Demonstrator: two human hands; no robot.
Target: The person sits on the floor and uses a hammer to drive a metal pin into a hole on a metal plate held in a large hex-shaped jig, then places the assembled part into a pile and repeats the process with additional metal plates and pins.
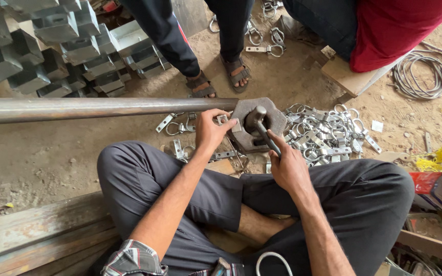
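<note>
I sit cross-legged on a dirt floor before a heavy octagonal metal block (275, 120) fixed to the end of a long steel pipe (88, 109). My right hand (288, 166) grips the handle of a small hammer (258, 122), whose head rests over the block's centre. My left hand (210, 130) pinches a small metal bracket (223, 119) against the block's left edge. A pile of several metal brackets with rings (323, 134) lies just right of the block.
Loose brackets (176, 124) lie left of the block. Stacked grey metal channel pieces (57, 46) fill the far left. One person's sandalled feet (220, 81) stand beyond the pipe; another in red (395, 30) sits at right. Coiled wire (419, 75), wooden planks (37, 230).
</note>
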